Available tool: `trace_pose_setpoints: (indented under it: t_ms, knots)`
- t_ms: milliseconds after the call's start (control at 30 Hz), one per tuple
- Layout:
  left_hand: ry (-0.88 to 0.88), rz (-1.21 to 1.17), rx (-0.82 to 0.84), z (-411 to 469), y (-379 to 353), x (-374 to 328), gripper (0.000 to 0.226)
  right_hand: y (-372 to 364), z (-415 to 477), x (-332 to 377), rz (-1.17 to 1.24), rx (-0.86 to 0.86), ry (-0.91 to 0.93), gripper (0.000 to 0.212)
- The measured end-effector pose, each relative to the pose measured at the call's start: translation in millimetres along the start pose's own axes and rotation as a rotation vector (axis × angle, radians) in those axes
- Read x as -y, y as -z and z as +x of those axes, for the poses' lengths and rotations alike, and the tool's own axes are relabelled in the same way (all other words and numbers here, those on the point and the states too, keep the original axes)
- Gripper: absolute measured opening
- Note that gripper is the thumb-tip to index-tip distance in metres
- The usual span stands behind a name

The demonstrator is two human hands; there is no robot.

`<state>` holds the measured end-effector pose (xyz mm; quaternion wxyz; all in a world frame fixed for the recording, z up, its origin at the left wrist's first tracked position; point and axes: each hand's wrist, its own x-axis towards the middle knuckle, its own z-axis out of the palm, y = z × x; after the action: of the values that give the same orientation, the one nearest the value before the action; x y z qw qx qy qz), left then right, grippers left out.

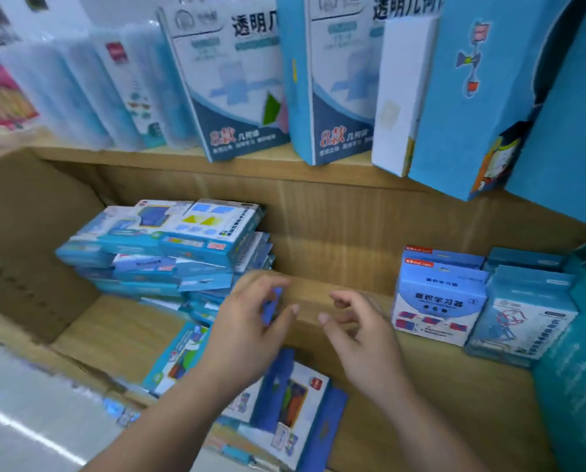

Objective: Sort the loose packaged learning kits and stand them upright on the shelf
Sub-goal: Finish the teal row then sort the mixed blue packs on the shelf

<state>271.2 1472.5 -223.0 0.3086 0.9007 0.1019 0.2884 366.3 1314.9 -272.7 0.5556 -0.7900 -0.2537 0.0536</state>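
Note:
Several blue-and-white learning kits lie flat in a loose pile [169,247] at the left of the lower wooden shelf [438,386]. More loose kits [302,396] lie flat at the front edge, under my forearms, and another [176,356] lies left of them. At the right, kits stand upright in rows: a white-fronted one [438,301] and a blue one [523,318]. My left hand [247,321] hovers mid-shelf with curled fingers; a blue strip shows between thumb and fingers, and I cannot tell whether it is gripped. My right hand [359,332] hovers beside it, fingers apart, holding nothing.
The upper shelf carries large upright boxes [237,80], a white box [404,97], tall blue boxes [482,97] overhanging at the right, and clear plastic cases [80,90] at the left. A wooden side panel [29,233] closes the lower shelf's left end. Pale floor [29,403] lies below left.

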Motion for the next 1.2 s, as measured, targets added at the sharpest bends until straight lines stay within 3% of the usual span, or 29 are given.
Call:
trace_pose_setpoints:
  t_ms: [200,400,567,700,900,1033,1100,1200]
  knots:
    - [0.100,0.082,-0.218,-4.3,77.6,44.5,0.027,-52.3,28.7,54.1,0.189,0.135,-0.007,0.016]
    - [0.099,0.216,-0.324,14.8,135.4,95.3,0.030,-88.2,59.5,93.4,0.259,0.080,-0.033,0.014]
    - [0.147,0.424,-0.272,41.5,170.5,147.2,0.056,-114.9,70.9,108.1,0.287,-0.002,-0.129,0.029]
    - [0.178,0.429,-0.084,49.2,179.2,177.6,0.069,-134.5,74.4,115.9,0.290,-0.113,-0.174,0.031]
    - [0.064,0.406,-0.113,51.2,192.0,205.4,0.066,-150.0,70.1,125.6,0.330,-0.242,-0.206,0.026]
    - [0.185,0.540,-0.151,50.9,208.8,230.7,0.074,-158.6,65.9,127.4,0.323,-0.314,-0.191,0.021]
    - [0.266,0.497,-0.100,49.9,212.2,240.3,0.072,-161.1,64.5,127.5,0.329,-0.340,-0.202,0.019]
    - [0.253,0.410,-0.073,50.6,214.6,250.6,0.059,-163.4,64.0,128.7,0.339,-0.373,-0.203,0.021]
